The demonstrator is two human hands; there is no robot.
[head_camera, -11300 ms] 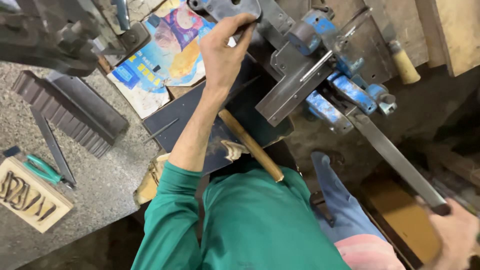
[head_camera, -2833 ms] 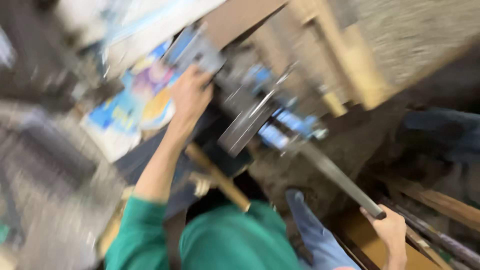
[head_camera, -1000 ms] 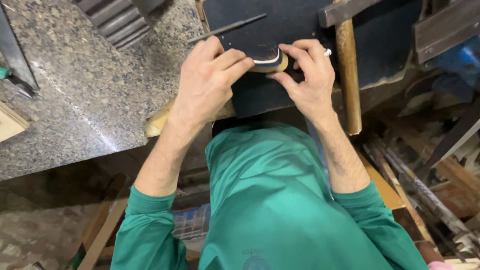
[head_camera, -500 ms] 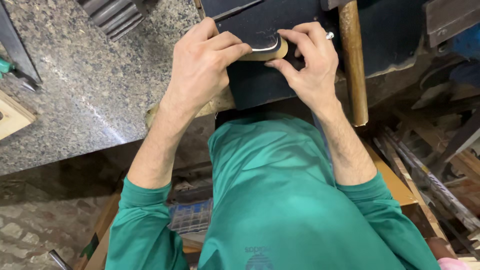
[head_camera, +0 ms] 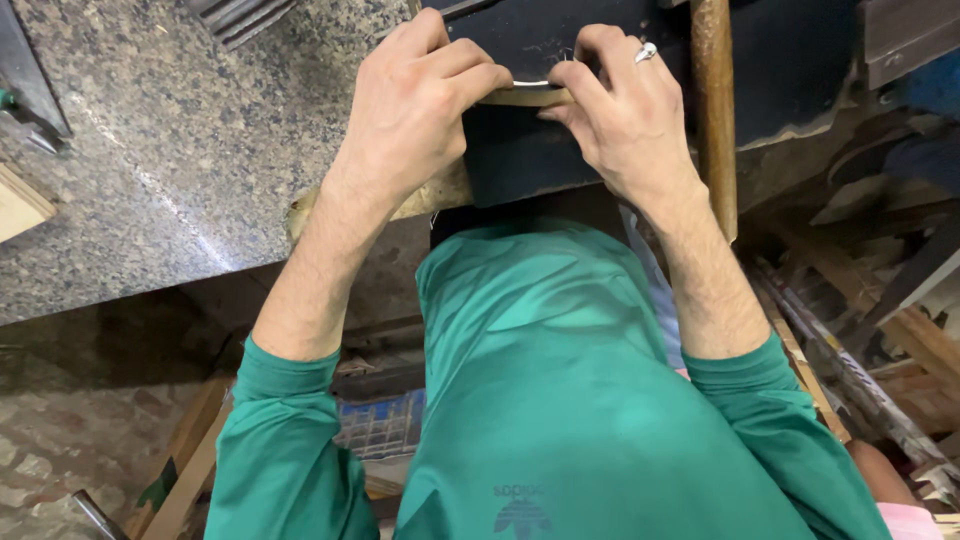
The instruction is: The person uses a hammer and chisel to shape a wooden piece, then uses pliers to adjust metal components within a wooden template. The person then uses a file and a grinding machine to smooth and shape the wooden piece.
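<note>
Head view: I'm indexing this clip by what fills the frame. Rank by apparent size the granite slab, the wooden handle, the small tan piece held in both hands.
1. granite slab
2. wooden handle
3. tan piece, mostly hidden by the left hand and right hand

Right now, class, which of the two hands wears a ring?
The right hand: a silver ring sits on one finger, while the left hand is bare.

A thin, flat tan strip [head_camera: 528, 97], with a pale curved edge showing along its top, lay level across the upper part of a dark sheet [head_camera: 520, 150]. Both ends were hidden under fingers, so only its short middle stretch showed. The dark sheet was flat and matte, its lower edge overhanging the speckled granite desk [head_camera: 180, 160].
</note>
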